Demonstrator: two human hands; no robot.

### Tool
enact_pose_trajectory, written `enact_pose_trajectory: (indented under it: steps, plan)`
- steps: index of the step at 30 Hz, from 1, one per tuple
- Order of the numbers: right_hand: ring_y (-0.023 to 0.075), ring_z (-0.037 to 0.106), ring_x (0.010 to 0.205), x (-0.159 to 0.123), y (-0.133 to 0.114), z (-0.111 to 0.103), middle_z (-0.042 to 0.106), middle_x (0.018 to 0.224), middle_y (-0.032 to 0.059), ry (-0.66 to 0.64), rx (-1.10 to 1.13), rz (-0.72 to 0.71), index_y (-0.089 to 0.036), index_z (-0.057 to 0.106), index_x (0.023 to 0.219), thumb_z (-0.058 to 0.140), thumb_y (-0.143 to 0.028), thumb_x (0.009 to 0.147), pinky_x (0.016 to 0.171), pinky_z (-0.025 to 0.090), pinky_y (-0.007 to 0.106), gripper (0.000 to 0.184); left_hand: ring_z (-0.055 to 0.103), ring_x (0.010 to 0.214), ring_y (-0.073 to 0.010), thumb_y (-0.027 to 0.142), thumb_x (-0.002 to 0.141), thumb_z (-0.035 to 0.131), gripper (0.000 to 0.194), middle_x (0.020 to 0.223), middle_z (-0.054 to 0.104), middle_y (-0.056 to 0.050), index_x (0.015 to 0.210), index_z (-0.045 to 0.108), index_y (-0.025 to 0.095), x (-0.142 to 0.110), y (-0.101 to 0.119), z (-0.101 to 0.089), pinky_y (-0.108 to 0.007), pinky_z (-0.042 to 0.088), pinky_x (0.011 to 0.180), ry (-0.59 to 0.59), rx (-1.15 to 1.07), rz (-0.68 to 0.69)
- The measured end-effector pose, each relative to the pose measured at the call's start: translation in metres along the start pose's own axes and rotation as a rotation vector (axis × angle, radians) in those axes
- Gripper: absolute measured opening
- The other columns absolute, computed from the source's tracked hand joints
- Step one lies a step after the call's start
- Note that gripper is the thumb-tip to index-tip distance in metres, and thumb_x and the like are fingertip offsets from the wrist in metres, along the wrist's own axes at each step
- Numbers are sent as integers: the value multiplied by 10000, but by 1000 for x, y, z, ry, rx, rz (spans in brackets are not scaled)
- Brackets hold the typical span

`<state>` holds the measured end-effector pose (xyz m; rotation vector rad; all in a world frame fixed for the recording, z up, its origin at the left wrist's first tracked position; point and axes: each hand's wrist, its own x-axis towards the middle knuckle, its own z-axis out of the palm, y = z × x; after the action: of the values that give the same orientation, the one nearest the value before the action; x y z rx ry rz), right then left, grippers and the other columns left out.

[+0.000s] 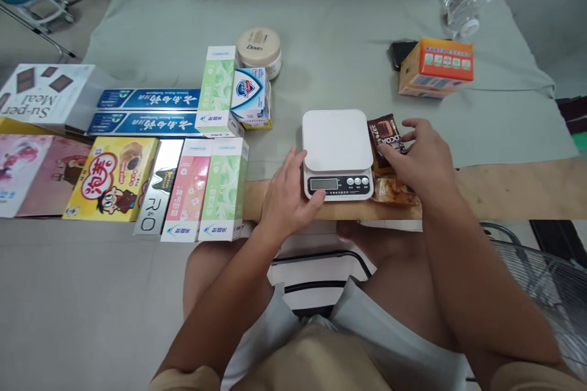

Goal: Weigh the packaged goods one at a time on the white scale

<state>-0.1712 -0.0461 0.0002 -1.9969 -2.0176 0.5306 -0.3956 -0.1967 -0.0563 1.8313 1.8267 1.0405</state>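
My left hand (291, 195) is at the left front corner of a white digital kitchen scale (337, 142), fingers spread along its side and thumb near the display. The scale's platform is bare and its display looks blank. My right hand (419, 156) is at a dark brown snack packet (386, 134) marked COCOA, just right of the scale. The thumb lies on the packet and the fingers are around its right edge. Partly under that hand, a clear-wrapped golden-brown snack (393, 188) lies at the table's front edge.
Left of the scale stand a Dove jar (259, 49), a soap box (250, 95), toothpaste boxes (147, 124), a yellow snack box (112, 180) and several other cartons. An orange box (435, 67), a black phone-like object (403, 54) and a clear bottle (463, 3) lie farther back right.
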Motion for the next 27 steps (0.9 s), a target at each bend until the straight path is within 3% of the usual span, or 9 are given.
enact_pose_trajectory:
  steps: [5,7,10,12,15,19,23,27]
  plan:
    - [237,614,811,4,5,-2,666,986,72,93,91,-4,-219,579,1336,594,-271,828,894,504,491,511,404,1567,-408,704,998,416,786,1641,431,-260,1551,370,147,-1,-1,-2,-610,428,1218,23,-76,-20]
    - [225,599,791,2,5,-6,636,912,49,201,146,-23,-218,599,1270,560,-227,828,879,495,469,443,397,1570,-410,714,1000,400,790,1637,430,-266,1544,374,142,-1,-1,-2,-615,420,1224,27,-94,-24]
    - [206,566,778,-6,-3,-9,566,843,32,432,288,-173,-211,614,1147,535,-198,835,814,481,407,322,394,1568,-414,740,994,373,818,1644,408,-277,1539,374,130,-3,0,-3,-613,411,1231,30,-111,-51]
    - [190,532,738,-15,-15,-4,519,813,19,491,408,-305,-208,615,1085,531,-216,854,754,468,376,246,394,1566,-412,742,992,375,820,1651,395,-275,1539,373,131,-4,0,-3,-607,409,1233,30,-119,-64]
    - [186,534,723,-28,-39,17,528,797,14,399,437,-453,-221,639,1015,513,-237,882,733,464,361,184,413,1551,-404,714,997,406,784,1649,394,-268,1533,379,142,-5,2,-5,-605,410,1229,29,-129,-61]
    - [207,567,786,-32,-60,40,574,820,35,263,283,-486,-235,653,960,485,-225,903,781,480,376,178,424,1541,-389,663,1010,433,720,1643,401,-254,1526,387,163,-6,2,-7,-600,406,1227,44,-134,-56]
    - [245,573,848,-31,-63,36,579,842,57,235,68,-401,-242,653,978,523,-329,911,868,488,436,170,447,1519,-397,656,1011,431,705,1613,424,-269,1502,416,150,-8,4,-8,-612,417,1209,105,-120,-39]
    - [291,606,1009,-37,-67,33,611,1091,118,205,65,-365,-244,650,1123,587,-400,888,955,505,493,288,475,1493,-398,650,1021,396,676,1567,453,-276,1456,449,136,-9,7,-7,-618,428,1192,185,-108,6]
